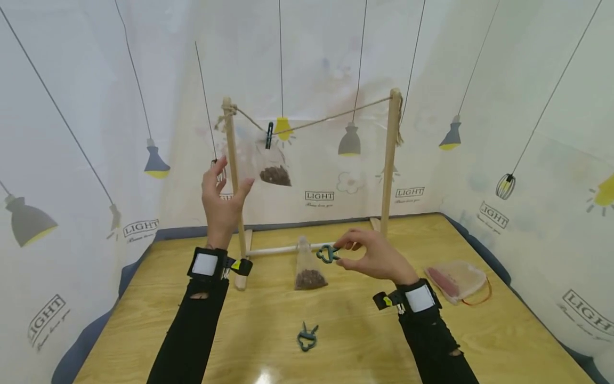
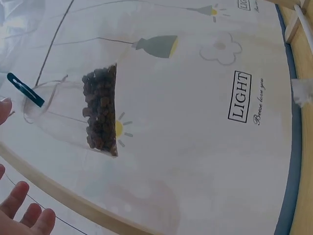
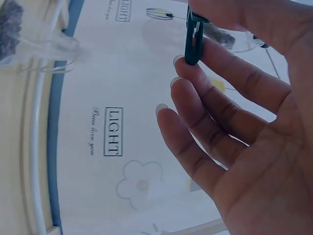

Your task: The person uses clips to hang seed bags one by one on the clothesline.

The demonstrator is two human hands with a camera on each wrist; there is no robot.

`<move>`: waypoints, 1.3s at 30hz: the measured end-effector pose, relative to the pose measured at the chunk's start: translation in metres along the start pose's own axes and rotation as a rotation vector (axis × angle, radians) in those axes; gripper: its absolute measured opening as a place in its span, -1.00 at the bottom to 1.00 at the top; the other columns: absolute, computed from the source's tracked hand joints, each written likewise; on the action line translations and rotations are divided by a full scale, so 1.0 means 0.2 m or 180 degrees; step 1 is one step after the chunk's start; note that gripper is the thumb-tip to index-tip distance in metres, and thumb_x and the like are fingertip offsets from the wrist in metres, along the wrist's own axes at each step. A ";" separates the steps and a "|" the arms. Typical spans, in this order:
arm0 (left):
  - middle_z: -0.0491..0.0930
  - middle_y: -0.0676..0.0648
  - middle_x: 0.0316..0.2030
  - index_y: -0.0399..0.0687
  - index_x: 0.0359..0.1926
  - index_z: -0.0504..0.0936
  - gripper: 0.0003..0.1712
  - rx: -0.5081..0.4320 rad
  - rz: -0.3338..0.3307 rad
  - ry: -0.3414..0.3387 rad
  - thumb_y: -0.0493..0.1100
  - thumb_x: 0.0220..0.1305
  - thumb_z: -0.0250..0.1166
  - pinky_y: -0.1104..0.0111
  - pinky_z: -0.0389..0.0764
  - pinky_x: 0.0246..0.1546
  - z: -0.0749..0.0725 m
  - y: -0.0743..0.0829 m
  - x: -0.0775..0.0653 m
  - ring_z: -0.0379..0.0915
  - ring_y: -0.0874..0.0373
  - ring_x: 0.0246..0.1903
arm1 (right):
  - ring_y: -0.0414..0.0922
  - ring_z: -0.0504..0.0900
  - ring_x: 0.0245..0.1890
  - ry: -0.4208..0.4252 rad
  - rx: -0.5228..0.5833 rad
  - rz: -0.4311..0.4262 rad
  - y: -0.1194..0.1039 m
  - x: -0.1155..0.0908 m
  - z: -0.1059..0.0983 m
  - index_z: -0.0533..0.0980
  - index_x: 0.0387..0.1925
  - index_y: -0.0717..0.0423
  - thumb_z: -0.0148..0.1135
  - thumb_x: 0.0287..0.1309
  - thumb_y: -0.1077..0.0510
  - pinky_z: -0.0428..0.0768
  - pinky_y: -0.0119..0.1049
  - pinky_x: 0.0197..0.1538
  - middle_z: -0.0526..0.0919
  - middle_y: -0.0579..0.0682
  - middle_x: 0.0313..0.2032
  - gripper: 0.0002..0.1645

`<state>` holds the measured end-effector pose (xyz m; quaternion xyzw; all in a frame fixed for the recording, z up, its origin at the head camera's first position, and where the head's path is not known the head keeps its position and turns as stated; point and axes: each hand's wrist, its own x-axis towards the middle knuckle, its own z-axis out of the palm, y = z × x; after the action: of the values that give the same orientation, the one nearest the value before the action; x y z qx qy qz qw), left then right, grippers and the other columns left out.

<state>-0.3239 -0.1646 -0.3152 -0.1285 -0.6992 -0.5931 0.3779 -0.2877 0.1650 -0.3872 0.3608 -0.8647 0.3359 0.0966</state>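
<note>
At the left, a person's left hand (image 1: 223, 205) is raised with fingers spread and thumb apart, holding nothing; in the head view it overlaps the left wooden post (image 1: 231, 133) of a stand. The sleeves are black, and each wrist wears a black strap. From the top of that post a thin rope (image 1: 331, 114) sags and then climbs to the right. Near its low point, a dark green peg (image 1: 269, 136) fastens a clear bag (image 1: 275, 175) to it, with small brown lumps gathered at the bottom. Below, a white bar (image 1: 271, 250) runs across the foot of the stand, and a second clear bag (image 1: 309, 278) of brown lumps sits upright on the wooden desk (image 1: 364, 336), its narrow top in front of the bar. Nearer the viewer, a loose green clip (image 1: 307, 337) lies flat on the desk. Just right of the upright bag, another green clip (image 1: 326, 254) is pinched between the thumb and fingers of the right hand (image 1: 376, 257), above the desk. Beyond stands the right wooden post (image 1: 390, 160), where the rope is tied. At far right lies a pale pouch (image 1: 462, 280) with something pink inside and an orange string.
</note>
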 end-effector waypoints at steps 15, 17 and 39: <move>0.44 -0.18 0.34 -0.17 0.47 0.36 -0.20 -0.0633 0.0031 -0.0732 -0.43 0.24 0.42 0.06 0.53 0.34 0.06 0.04 -0.34 0.39 -0.16 0.33 | -0.20 0.64 -0.15 0.0437 0.0154 -0.0326 -0.12 0.02 -0.06 0.67 0.00 -0.02 0.51 0.16 0.18 0.71 -0.21 -0.02 0.71 -0.12 -0.08 -0.65; 0.46 -0.18 0.33 -0.18 0.46 0.37 -0.20 -0.0638 0.0139 -0.0889 -0.45 0.22 0.42 0.11 0.57 0.31 0.08 0.07 -0.37 0.42 -0.14 0.32 | -0.20 0.63 -0.16 0.0515 0.0157 -0.0420 -0.14 0.03 -0.07 0.67 0.02 -0.02 0.50 0.16 0.20 0.71 -0.20 -0.04 0.71 -0.11 -0.09 -0.63; 0.63 -0.10 0.18 -0.10 0.27 0.58 -0.38 -0.0306 0.0620 -0.1768 -0.33 0.17 0.52 0.22 0.67 0.19 0.15 0.23 -0.53 0.59 0.05 0.16 | -0.23 0.59 -0.13 0.0779 0.0112 -0.0734 -0.32 0.02 -0.12 0.67 0.04 -0.02 0.52 0.12 0.19 0.64 -0.23 -0.04 0.67 -0.11 -0.04 -0.59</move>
<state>-0.2346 -0.0966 -0.3548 -0.3701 -0.7314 -0.5285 0.2208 -0.2478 0.1443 -0.3346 0.4156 -0.7933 0.3791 0.2327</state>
